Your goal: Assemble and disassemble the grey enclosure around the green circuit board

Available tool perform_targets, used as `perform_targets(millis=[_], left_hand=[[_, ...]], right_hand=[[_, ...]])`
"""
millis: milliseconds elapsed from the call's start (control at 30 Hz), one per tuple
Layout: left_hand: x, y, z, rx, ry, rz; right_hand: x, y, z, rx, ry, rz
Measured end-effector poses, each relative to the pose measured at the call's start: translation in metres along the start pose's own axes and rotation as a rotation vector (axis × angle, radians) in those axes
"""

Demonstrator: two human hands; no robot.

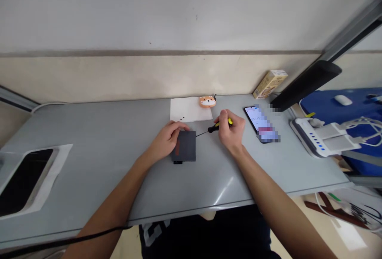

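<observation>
Screwdriver handle [219, 126] glossy plastic, shaft [201, 133] thin metal; dark casing [186, 147] matt; tabletop [89, 179] smooth, glossy.

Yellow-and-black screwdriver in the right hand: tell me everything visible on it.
The small yellow-and-black screwdriver has a plastic-looking handle, yellow at the butt end and black toward the shaft, and a thin dark shaft. The right hand grips it around the handle, holding it low over the table, with the shaft slanting left. Its tip reaches the upper right corner of a dark grey square box; contact and tip shape are too small to tell.
</observation>
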State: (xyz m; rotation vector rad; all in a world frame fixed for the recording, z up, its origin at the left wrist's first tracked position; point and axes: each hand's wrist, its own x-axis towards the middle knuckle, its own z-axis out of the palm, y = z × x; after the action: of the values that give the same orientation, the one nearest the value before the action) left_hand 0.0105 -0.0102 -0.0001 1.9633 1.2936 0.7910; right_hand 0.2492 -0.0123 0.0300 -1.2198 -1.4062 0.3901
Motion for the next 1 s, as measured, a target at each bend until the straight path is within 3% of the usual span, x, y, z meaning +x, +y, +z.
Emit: perform_targets(millis=[567,800,1000], left_hand=[[-0.006,0.016,-0.001,0.079,-0.005,0.033],[-0.004,0.017,-0.001,0.115,-0.012,0.091],[-0.004,0.017,0.0,0.108,-0.009,0.08]], right_hand=[[0.003,-0.001,-0.004,0.035,0.018,0.0],[0.003,-0.003,-0.009,0.015,-0.016,-0.041],[0.0,-0.008,-0.011,0.143,-0.107,-0.017]])
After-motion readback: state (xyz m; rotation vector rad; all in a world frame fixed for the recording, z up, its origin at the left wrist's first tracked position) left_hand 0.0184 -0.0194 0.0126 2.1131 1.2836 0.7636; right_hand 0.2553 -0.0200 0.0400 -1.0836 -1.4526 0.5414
